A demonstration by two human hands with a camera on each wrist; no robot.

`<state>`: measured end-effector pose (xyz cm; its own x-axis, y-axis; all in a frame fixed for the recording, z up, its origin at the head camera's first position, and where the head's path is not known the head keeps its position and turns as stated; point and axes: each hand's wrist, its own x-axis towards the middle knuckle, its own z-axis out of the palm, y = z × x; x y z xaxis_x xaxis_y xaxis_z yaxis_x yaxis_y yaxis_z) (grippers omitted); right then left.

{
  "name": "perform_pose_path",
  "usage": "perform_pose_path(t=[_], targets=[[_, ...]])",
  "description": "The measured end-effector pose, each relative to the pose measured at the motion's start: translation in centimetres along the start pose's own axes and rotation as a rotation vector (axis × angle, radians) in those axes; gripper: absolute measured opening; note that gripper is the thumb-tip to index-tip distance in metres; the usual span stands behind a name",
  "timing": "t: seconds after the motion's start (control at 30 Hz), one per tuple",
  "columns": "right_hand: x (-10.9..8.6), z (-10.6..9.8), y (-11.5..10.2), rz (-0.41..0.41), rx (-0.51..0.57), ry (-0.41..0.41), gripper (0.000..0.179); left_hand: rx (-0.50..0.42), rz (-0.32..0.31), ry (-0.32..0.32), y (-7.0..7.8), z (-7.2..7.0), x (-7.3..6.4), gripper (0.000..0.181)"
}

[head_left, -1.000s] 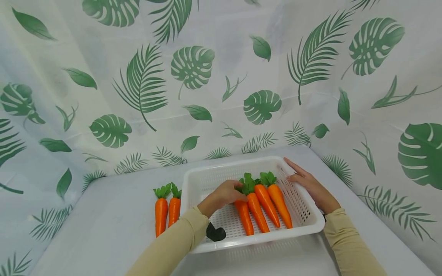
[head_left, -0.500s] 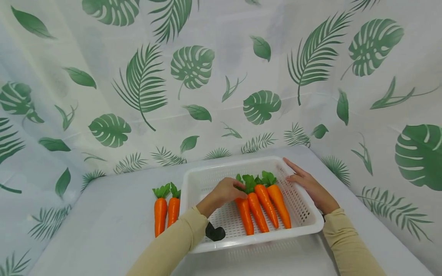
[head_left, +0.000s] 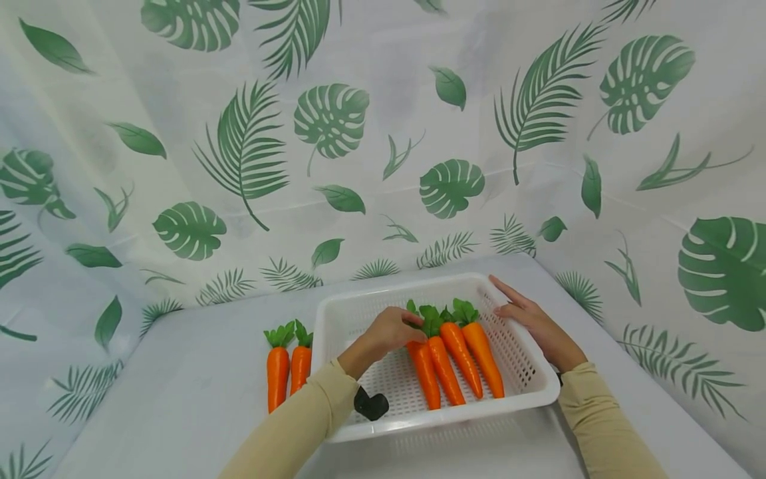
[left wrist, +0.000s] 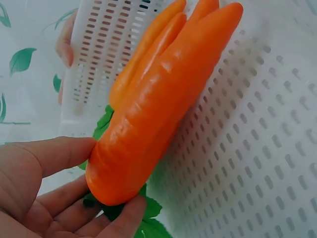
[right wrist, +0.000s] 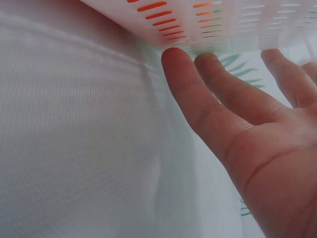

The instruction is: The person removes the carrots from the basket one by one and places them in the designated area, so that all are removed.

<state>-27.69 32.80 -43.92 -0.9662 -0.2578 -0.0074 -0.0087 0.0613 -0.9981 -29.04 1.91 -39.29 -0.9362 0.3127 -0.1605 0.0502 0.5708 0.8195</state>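
My left hand (head_left: 391, 331) reaches into a white perforated plastic basket (head_left: 359, 293) and pinches the top of the leftmost carrot (left wrist: 148, 109) there. Thumb and fingertips meet around its blunt end, beside the green leaves (left wrist: 151, 225). Several orange carrots (head_left: 457, 359) lie side by side in the basket, leaves toward the far side and tips toward me. At the basket's right side, my right hand (head_left: 541, 329) holds the wall, thumb over the rim. In the right wrist view its fingers (right wrist: 190, 94) extend up against the outside of the basket.
Two more carrots (head_left: 278, 376) lie on the white table (head_left: 179, 392), left of the basket and partly behind my left sleeve (head_left: 299, 419). A black piece (head_left: 371, 404) shows beside the left cuff. Leaf-printed cloth (head_left: 335, 219) encloses the back and sides.
The left fingers shift only slightly at the carrot's top, and more of a leaf shows behind them. Right hand and basket stay in place.
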Motion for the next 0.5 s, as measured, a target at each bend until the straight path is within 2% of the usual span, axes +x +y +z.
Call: perform_pose_path(t=[0.27, 0.5], targets=[[0.1, 0.3, 0.1, -0.009, 0.004, -0.011, 0.072, -0.059, 0.028, -0.053, 0.3, -0.5, -0.5, 0.032], [0.0, 0.0, 0.1, 0.005, 0.001, -0.008, 0.071, -0.129, 0.070, -0.088, 0.6, -2.1, -0.7, 0.037]])
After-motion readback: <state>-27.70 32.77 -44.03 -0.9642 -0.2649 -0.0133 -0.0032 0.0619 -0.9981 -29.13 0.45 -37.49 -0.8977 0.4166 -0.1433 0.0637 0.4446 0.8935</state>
